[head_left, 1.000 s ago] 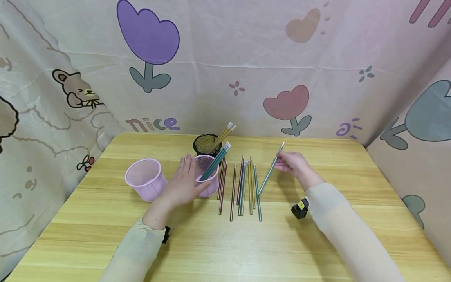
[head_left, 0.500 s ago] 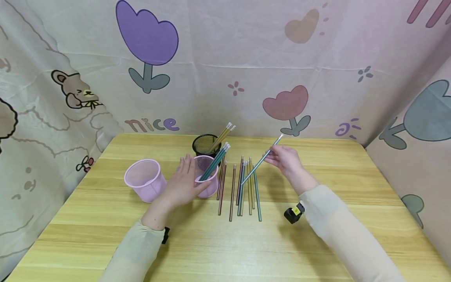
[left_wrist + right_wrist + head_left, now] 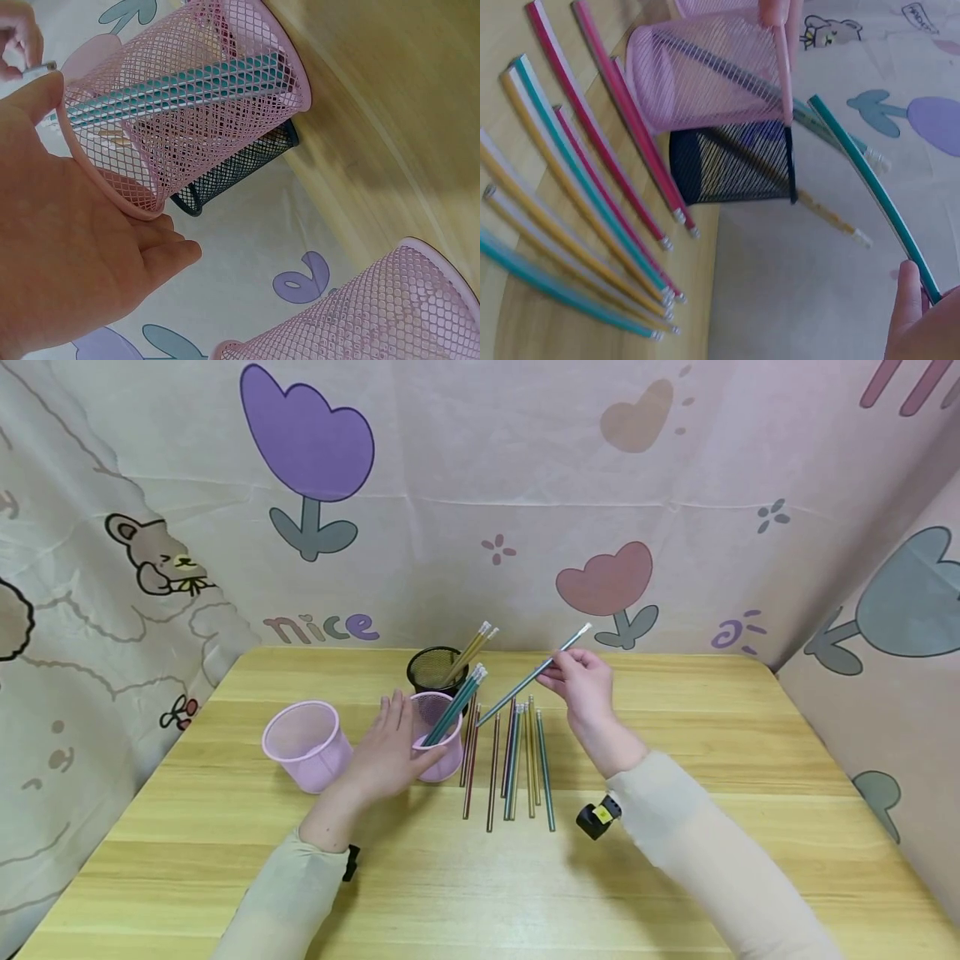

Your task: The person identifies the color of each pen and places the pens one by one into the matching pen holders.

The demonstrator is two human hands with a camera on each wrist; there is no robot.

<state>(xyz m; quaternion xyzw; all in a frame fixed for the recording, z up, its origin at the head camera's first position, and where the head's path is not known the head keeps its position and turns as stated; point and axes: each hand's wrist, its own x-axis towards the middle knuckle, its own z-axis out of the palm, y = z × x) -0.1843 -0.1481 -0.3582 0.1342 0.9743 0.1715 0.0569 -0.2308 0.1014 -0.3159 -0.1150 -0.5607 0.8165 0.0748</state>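
My right hand (image 3: 588,689) pinches a teal pencil (image 3: 528,679) near its eraser end. The pencil slants down to the left, its lower tip near the right side of a pink mesh pen cup (image 3: 442,764). Several teal pencils (image 3: 455,706) lean inside that cup. Against its rim rests my left hand (image 3: 386,752), fingers straight along the left side and thumb across the front. The left wrist view shows the thumb (image 3: 45,94) at the rim. In the right wrist view the held teal pencil (image 3: 874,187) is in the air, apart from the cup.
Red, gold and teal pencils (image 3: 513,768) lie in a loose row right of the cup. Behind it stands a black mesh cup (image 3: 427,668) with gold pencils (image 3: 468,652). Another pink mesh cup (image 3: 311,760) is at the left. A printed cloth (image 3: 450,460) hangs behind the table.
My right hand has moved left and upward with the teal pencil, which now tilts flatter and has its lower tip near the pink cup. The left hand stays at the cup.
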